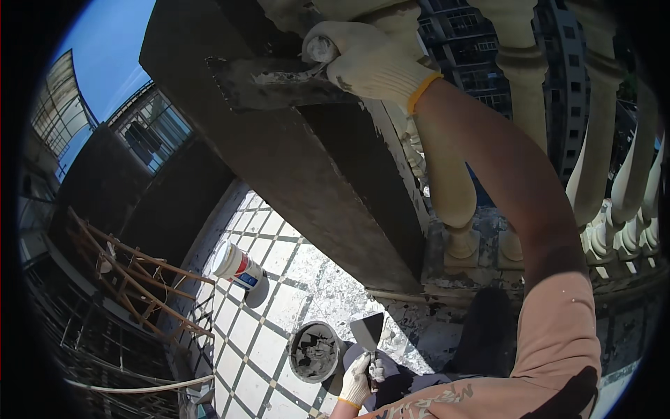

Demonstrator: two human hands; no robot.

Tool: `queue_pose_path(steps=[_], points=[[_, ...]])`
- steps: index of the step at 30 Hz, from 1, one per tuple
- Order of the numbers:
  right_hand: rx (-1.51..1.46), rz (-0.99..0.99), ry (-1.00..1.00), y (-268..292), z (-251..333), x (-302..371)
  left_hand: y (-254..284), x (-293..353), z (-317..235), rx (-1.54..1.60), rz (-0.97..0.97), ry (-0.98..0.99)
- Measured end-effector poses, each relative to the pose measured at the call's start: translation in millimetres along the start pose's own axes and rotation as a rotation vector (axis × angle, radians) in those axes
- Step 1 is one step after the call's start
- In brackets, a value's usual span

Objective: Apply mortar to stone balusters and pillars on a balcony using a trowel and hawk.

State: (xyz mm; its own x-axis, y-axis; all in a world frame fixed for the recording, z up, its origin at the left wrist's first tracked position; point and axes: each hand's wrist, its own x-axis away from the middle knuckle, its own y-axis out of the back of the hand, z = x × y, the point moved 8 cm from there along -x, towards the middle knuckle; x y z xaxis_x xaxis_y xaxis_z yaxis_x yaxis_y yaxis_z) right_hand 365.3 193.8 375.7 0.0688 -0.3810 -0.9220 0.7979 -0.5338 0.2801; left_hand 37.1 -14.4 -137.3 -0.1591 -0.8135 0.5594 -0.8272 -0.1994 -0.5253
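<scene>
My right hand point(377, 59), in a cream knitted glove with an orange cuff, is closed around the handle of a plastering trowel point(244, 89). The wide blade lies across the upper part of a grey plastered pillar point(300, 174). Low in the view, my left hand point(354, 383), gloved alike, grips a putty knife point(368, 331) with its broad blade pointing up. Beside that hand, a dark bucket point(293, 359) on the floor holds grey mortar point(317, 351). The pillar's front face looks smooth and lighter; its shaded side is darker.
Cream balusters point(447, 174) stand in a row right of the pillar. A white bucket point(229, 260) rests on the tiled floor point(269, 335), which is splattered near the pillar's base. Wooden trestles point(139, 279) and a dark low wall point(167, 195) are at the left.
</scene>
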Motion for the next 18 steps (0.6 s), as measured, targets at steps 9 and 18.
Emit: queue_pose_path(steps=[9, 18], points=[[0.048, -0.047, -0.002, -17.3, 10.4, -26.0, 8.3, -11.1, -4.2, -0.008, 0.034, 0.005], [-0.041, 0.146, -0.07, -53.6, -15.2, 82.7, -4.6, -18.4, -20.3, -0.126, 0.019, -0.067]])
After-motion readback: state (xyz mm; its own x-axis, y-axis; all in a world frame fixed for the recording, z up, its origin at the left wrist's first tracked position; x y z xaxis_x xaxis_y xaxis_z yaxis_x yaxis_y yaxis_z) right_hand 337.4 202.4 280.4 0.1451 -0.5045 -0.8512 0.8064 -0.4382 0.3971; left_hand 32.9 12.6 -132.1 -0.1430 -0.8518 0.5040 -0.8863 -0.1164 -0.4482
